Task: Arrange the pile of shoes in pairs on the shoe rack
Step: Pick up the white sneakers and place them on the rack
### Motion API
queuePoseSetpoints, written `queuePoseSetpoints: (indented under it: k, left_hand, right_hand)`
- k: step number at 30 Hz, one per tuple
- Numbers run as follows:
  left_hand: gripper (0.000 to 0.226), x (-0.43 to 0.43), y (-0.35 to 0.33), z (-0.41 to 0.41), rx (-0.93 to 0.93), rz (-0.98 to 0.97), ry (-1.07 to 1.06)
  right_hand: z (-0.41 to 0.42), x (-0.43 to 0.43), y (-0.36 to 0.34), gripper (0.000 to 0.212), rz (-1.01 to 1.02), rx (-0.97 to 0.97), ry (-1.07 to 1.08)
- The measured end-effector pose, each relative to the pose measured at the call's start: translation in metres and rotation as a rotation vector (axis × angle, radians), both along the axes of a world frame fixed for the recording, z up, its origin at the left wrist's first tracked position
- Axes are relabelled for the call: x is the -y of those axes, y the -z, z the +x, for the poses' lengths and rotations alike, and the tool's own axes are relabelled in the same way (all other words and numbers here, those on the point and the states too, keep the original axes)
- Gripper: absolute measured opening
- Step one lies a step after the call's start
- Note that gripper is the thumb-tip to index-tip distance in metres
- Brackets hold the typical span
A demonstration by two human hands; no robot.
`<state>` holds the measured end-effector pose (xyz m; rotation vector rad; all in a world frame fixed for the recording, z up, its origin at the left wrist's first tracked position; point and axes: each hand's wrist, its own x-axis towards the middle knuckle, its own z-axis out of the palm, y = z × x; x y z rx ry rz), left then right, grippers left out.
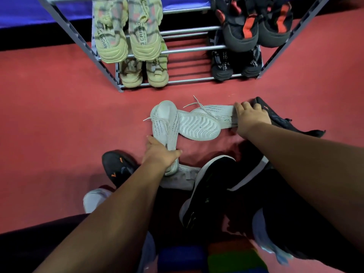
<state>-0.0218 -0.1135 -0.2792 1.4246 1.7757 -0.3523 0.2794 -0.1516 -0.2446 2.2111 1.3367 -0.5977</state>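
Two white knit sneakers lie on the red floor in front of the shoe rack (pixel 183 50). My left hand (pixel 160 154) grips the heel end of the upright white sneaker (pixel 163 123), toe pointing away. My right hand (pixel 250 117) holds the heel of the second white sneaker (pixel 201 125), which lies on its side with its ribbed sole facing me. A black sneaker with orange marks (pixel 279 119) lies just behind my right hand. Another black and orange sneaker (pixel 118 166) sits left of my left forearm.
The metal rack holds yellow-green pairs (pixel 128 36) on the left and black pairs with red-orange tongues (pixel 254 26) on the right. Near me lie a black sneaker with a white sole (pixel 208 186), a white shoe (pixel 94 200), a grey shoe and a light blue one (pixel 271 245).
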Motion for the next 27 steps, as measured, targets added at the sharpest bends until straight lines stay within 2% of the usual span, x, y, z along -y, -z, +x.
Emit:
queuePoseSetpoints:
  k: [4, 6, 8, 10, 14, 17, 21, 24, 27]
  left_hand:
    - [0.148, -0.002, 0.003, 0.003, -0.003, -0.004, -0.04]
    - [0.152, -0.003, 0.002, 0.005, 0.012, -0.005, -0.074]
    - [0.149, -0.005, -0.002, 0.004, 0.02, -0.003, -0.106]
    - [0.125, -0.008, -0.009, 0.003, 0.003, 0.013, -0.107]
    - [0.084, -0.018, -0.041, 0.007, -0.06, 0.06, -0.083]
    - [0.06, -0.023, -0.071, 0.01, -0.106, 0.066, -0.075]
    - [0.046, -0.024, -0.116, 0.009, -0.141, 0.074, 0.007]
    - [0.045, -0.033, -0.156, 0.008, -0.162, 0.096, 0.136]
    - [0.052, -0.046, -0.208, 0.006, -0.201, 0.096, 0.253]
  right_hand:
    - [-0.002, 0.01, 0.001, 0.067, -0.037, 0.063, -0.051]
    - [-0.006, 0.017, 0.002, 0.07, -0.046, 0.071, -0.049]
    - [-0.01, 0.017, 0.0, 0.082, -0.065, 0.058, -0.019]
    - [-0.014, 0.012, -0.007, 0.089, -0.071, 0.031, 0.034]
    - [-0.02, -0.008, -0.041, 0.085, -0.059, 0.004, 0.127]
    - [-0.027, -0.021, -0.076, 0.075, -0.031, 0.038, 0.104]
    - [-0.034, -0.03, -0.129, 0.054, 0.045, 0.074, 0.011]
    - [-0.037, -0.038, -0.179, 0.041, 0.048, 0.052, -0.037]
    - [-0.039, -0.046, -0.228, 0.025, -0.045, -0.061, -0.047]
